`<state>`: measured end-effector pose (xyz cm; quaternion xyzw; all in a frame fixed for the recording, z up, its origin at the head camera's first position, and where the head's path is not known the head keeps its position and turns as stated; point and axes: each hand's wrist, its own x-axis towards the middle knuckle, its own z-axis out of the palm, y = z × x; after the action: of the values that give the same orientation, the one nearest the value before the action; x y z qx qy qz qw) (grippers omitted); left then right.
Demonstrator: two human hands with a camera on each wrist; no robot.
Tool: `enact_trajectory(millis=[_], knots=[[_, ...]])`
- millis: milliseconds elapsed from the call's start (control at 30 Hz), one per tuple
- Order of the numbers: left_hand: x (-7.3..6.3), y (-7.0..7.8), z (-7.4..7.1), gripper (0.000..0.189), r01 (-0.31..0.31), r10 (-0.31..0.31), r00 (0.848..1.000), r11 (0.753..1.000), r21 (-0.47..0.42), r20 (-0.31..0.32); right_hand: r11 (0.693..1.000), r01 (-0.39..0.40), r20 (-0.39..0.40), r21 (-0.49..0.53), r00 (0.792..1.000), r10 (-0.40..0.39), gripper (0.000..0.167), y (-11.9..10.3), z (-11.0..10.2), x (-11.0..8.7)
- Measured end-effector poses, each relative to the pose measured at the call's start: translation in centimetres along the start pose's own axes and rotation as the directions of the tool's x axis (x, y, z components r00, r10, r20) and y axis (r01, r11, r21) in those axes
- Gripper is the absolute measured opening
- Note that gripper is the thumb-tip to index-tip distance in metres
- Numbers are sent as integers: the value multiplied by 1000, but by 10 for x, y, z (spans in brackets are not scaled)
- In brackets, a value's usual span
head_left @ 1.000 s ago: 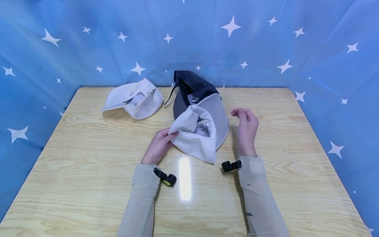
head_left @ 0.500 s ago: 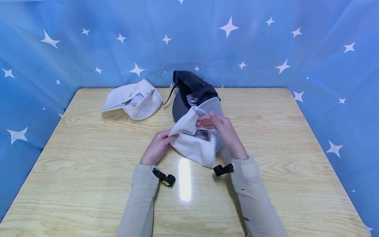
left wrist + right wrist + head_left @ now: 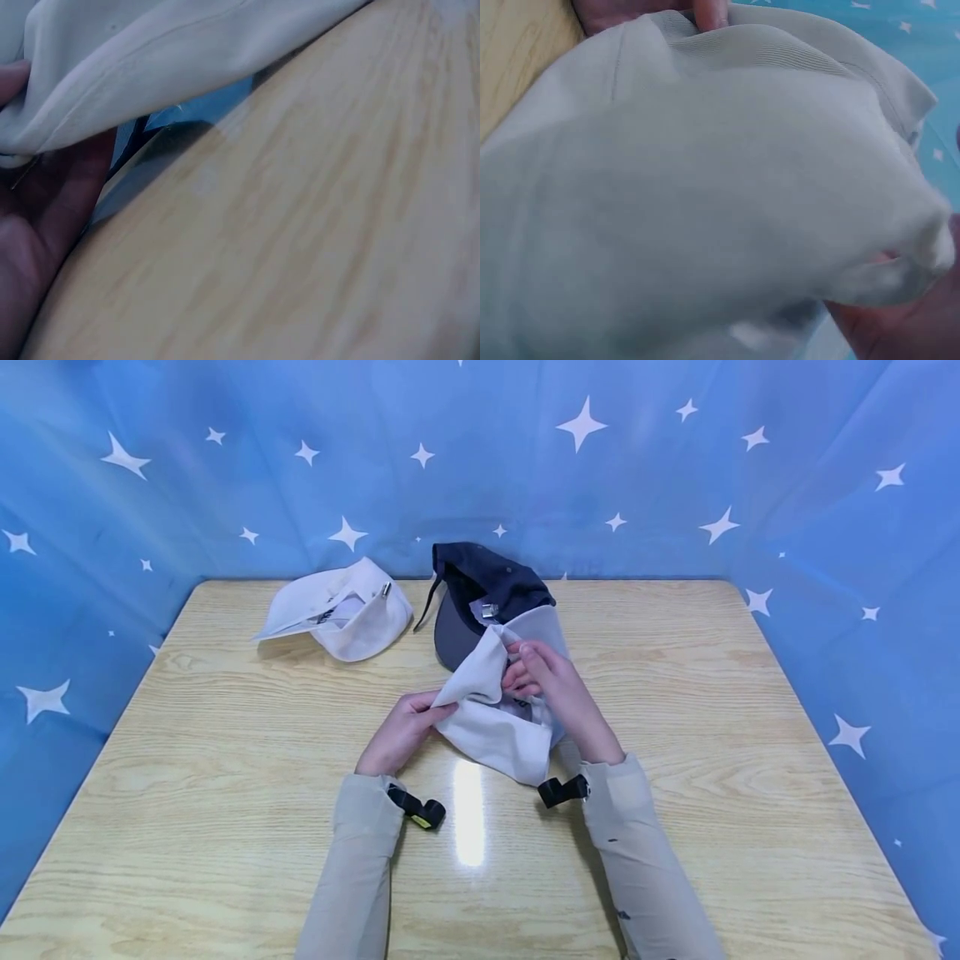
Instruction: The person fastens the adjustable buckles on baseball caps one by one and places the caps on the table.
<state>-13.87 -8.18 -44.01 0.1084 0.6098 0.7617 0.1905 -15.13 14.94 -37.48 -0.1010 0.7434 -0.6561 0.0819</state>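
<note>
A light grey baseball cap (image 3: 495, 739) lies tilted before me, its inside and dark lettering partly showing. In the head view my left hand (image 3: 401, 735) pinches its left edge, thumb on top. The left wrist view shows that hand's fingers (image 3: 79, 176) under the grey fabric (image 3: 150, 67). My right hand (image 3: 551, 689) reaches into the cap's opening from the right, fingers loosely bent against the folded fabric and thumb uppermost. In the right wrist view, the cap's crown (image 3: 705, 180) hides much of the right hand (image 3: 892, 326).
Just behind the grey cap, partly overlapped by it, is a navy cap (image 3: 491, 577) with its strap hanging left. A white cap (image 3: 360, 618) rests at the back left. The wooden table (image 3: 735, 777) ends at a blue star-patterned curtain (image 3: 645, 452).
My right hand has come left from beside the cap's brim into its opening, and its fingers have since bent. The left hand keeps its pinch on the cap, which has shifted slightly.
</note>
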Motion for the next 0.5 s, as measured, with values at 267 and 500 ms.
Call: enact_trajectory(millis=[267, 500], knots=[[1, -2, -1, 25, -47, 43, 998, 993, 107, 42, 990, -43, -125, -134, 992, 26, 49, -5, 2, -4], [0, -2, -1, 25, -56, 49, 997, 991, 121, 65, 971, -89, -152, -223, 987, 55, 56, -8, 1, -6]])
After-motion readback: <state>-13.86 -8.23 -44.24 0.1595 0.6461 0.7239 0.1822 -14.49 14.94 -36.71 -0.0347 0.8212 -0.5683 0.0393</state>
